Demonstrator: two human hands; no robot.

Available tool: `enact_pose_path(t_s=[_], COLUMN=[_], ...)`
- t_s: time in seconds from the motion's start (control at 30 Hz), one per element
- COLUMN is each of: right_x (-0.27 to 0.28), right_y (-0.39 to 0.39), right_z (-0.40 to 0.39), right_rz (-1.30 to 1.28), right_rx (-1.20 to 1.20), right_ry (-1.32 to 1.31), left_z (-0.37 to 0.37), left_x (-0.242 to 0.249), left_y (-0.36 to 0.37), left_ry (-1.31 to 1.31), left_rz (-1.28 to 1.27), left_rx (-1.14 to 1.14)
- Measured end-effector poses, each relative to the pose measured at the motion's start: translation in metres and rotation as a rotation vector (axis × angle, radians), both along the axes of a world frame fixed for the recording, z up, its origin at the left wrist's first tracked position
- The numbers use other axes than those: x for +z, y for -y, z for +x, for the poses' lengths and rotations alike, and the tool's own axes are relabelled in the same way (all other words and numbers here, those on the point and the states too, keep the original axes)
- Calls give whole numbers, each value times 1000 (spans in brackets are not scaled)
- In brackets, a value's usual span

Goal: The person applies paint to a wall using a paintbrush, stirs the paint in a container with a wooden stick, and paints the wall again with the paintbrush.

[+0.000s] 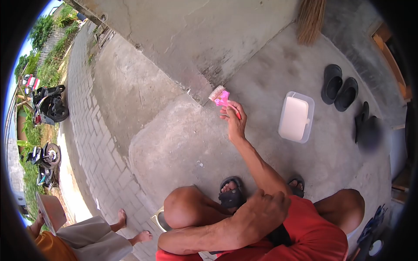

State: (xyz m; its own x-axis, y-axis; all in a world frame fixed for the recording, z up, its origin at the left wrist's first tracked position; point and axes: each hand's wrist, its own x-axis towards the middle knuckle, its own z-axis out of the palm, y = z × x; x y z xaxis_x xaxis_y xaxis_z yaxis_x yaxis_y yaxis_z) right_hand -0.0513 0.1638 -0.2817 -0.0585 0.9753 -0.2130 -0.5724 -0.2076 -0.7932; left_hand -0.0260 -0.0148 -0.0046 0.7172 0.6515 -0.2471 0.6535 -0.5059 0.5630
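My right hand (236,119) is closed around the red handle of a paintbrush (223,98). Pink shows around the brush's middle, and its pale bristles point up and left, close to the bottom corner of the plastered wall (191,39). To the right, on the concrete floor, sits a clear plastic container (309,122) with pale, cream-coloured paint (295,117) in it. My left forearm lies across my left knee, and my left hand (265,213) hangs over my lap with its fingers curled in, no object showing in them.
Black slippers (346,94) lie right of the container, and a straw broom (311,21) leans at the top. At lower left a person (91,237) stands barefoot on paving, a hand holding a flat board-like thing (51,212). Motorbikes (51,104) are parked beyond the paving.
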Motion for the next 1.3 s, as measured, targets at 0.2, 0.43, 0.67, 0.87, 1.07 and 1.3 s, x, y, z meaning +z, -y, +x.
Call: enact_pose_path(t_s=[0.2, 0.43, 0.67, 0.87, 1.07, 1.3], right_x=[12, 38, -24, 28, 91, 29], right_y=[-23, -12, -20, -45, -28, -28], right_z=[-16, 15, 5, -12, 19, 15], right_rz=[-89, 129, -101, -109, 122, -162], right_rx=[2, 50, -35, -4, 41, -34], right_ry=[23, -185, -12, 10, -176, 29], left_z=[-3, -4, -3, -3, 1, 4], left_x=[-1, 1, 2, -7, -2, 0], left_y=[-2, -4, -4, -2, -5, -9], left_ry=[19, 20, -39, 48, 22, -22], left_rz=[-58, -73, -63, -44, -74, -106], left_rx=[29, 37, 21, 69, 43, 24])
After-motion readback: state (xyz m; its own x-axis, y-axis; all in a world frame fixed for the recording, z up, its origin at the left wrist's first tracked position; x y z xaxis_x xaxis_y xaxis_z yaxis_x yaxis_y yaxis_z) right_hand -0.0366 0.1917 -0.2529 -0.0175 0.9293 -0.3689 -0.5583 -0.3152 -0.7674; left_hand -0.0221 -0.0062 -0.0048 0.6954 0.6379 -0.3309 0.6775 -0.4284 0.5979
